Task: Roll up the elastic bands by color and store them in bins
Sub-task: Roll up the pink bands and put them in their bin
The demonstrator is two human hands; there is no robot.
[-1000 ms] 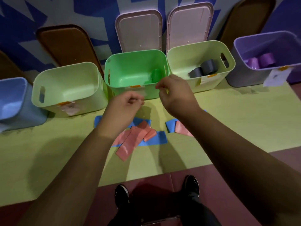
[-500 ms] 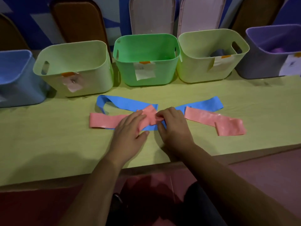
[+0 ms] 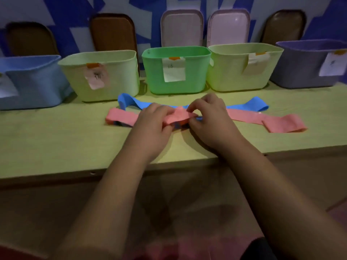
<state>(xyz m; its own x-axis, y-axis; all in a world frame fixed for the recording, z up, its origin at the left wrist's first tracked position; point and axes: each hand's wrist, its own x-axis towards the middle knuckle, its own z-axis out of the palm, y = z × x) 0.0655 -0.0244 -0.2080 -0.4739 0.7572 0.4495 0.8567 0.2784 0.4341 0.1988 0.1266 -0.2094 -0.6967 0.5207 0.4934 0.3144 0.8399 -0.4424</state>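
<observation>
Moved: left hand (image 3: 152,124) and right hand (image 3: 208,119) now bunch the pink band (image 3: 180,115) on the surface (image 3: 56,143), near the green bin (image 3: 195,76).
Fingers: both sets clamped on it.
Remaining: pink and blue band (image 3: 249,105) unrolled, unstored.

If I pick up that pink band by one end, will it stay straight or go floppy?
Probably floppy: the pink band lies flat and humps up where the left hand and right hand pinch it. Likely light, as it looks ribbon-thin. It shouldn't roll away, lying flat on the table.
</observation>
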